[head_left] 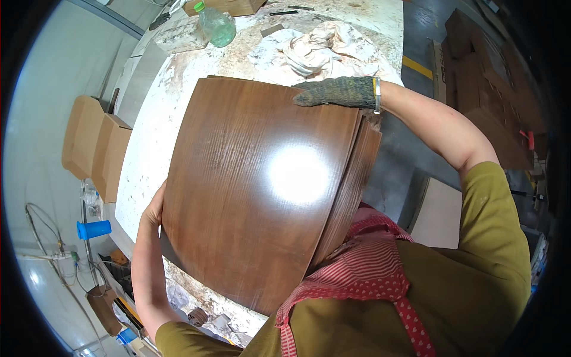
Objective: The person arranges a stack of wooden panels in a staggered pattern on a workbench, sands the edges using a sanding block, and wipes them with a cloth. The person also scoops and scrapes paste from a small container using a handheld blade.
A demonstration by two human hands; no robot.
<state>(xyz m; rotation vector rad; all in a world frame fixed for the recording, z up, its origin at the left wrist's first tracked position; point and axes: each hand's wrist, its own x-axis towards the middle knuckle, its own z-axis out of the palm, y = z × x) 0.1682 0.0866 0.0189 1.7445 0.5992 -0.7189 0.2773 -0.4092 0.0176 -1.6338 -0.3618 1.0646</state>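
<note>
A glossy brown wooden panel (238, 160) lies tilted before me, close to my body, with a bright light reflected on it. Another brown panel edge (351, 184) shows along its right side, slightly offset beneath it. My right hand (336, 93), in a dark knitted work glove, is closed around the far right edge, thumb on top and fingers partly out of sight. At the left edge, my bare left hand (155, 205) grips the panel; most of its fingers are hidden under it.
Below the panels is a stained white worktable (148, 143). At its far side are a crumpled white cloth (327, 50) and a green-tinted plastic bottle (218, 27). An open cardboard box (98, 140) and a blue cup (94, 229) are at the left. Brown cartons (491, 89) stand on the right.
</note>
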